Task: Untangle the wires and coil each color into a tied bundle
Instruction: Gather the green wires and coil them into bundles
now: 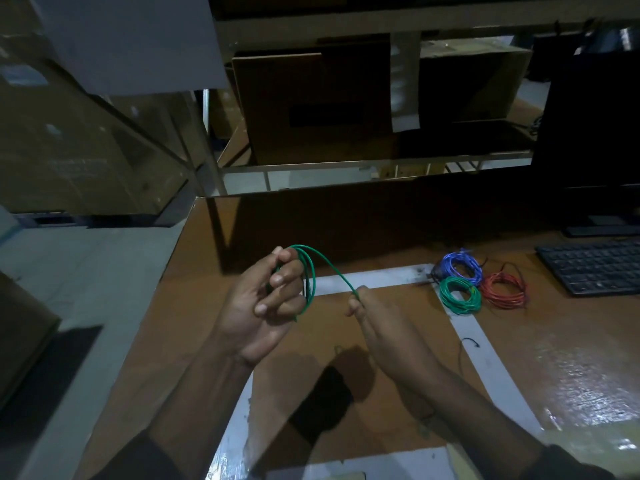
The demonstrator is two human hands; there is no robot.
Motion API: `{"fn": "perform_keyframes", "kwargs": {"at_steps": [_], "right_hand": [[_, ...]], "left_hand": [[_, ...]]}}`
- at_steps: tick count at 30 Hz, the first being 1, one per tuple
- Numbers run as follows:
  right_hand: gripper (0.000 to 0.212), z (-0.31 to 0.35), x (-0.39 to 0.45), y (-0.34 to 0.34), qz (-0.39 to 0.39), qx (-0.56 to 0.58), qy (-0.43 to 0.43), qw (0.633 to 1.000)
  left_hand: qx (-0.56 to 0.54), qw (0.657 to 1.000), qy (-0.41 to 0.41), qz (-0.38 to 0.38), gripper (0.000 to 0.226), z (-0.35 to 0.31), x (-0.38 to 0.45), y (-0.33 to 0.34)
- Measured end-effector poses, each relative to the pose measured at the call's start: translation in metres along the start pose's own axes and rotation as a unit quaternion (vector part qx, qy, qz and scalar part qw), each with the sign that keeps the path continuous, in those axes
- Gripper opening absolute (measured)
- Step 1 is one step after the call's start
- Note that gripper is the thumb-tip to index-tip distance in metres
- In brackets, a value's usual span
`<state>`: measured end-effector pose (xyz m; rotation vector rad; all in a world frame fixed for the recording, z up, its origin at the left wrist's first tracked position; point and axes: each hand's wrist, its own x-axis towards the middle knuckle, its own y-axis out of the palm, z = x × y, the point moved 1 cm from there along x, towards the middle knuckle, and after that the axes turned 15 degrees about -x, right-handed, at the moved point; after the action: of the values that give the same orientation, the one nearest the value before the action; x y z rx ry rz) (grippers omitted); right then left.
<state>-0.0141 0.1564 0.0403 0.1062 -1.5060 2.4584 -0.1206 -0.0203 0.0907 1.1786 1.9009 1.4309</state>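
My left hand [266, 303] is raised over the table and grips a small coil of green wire [309, 271] looped around its curled fingers. One strand arcs from that coil to my right hand [374, 327], which pinches the wire between thumb and fingertips. Three finished bundles lie on the table to the right: a blue bundle [462, 265], a green bundle [460, 295] and a red bundle [505, 285], touching one another.
A black keyboard [595, 268] and a monitor base [602, 228] sit at the right. A thin black wire [465, 348] lies on the white tape square [481, 344]. Cardboard boxes [311, 102] fill the shelf behind the brown table [207, 258].
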Motion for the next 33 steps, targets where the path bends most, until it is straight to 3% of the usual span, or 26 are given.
{"fn": "perform_keyframes", "kwargs": {"at_steps": [5,8,11,15,18,23,25,29,33], "right_hand": [[0.029,0.002,0.000,-0.007,-0.008,-0.048,0.021,0.999],[0.022,0.002,-0.003,0.004,0.036,-0.084,0.040,0.995],[0.015,0.012,-0.012,0.030,0.115,-0.129,0.009,0.985],[0.017,0.035,-0.022,0.033,0.198,-0.175,-0.062,0.963],[0.018,0.045,-0.028,0.010,0.172,-0.143,-0.121,0.967],[0.029,0.048,-0.022,-0.021,0.034,-0.042,-0.128,0.990],[0.033,0.046,-0.017,-0.030,-0.038,0.004,-0.116,0.993],[0.026,0.034,-0.001,-0.043,-0.166,0.049,-0.055,0.983],[0.028,0.019,0.014,-0.046,-0.180,0.040,-0.013,0.983]], "left_hand": [[-0.042,0.999,0.012,0.017,0.035,0.001,-0.002,0.006],[-0.036,0.998,0.058,-0.001,0.038,0.003,-0.003,0.019],[0.040,0.986,0.152,-0.048,0.034,0.009,0.001,0.024],[0.186,0.962,0.190,-0.060,0.033,0.009,0.010,0.020],[0.311,0.923,0.208,-0.086,0.042,0.007,0.012,0.015],[0.580,0.783,0.173,-0.144,0.040,0.011,0.010,-0.006],[0.612,0.759,0.157,-0.153,0.036,0.016,0.003,-0.016],[0.566,0.805,0.086,-0.153,0.034,0.026,-0.002,-0.017],[0.419,0.898,0.039,-0.125,0.036,0.027,-0.001,-0.003]]}}
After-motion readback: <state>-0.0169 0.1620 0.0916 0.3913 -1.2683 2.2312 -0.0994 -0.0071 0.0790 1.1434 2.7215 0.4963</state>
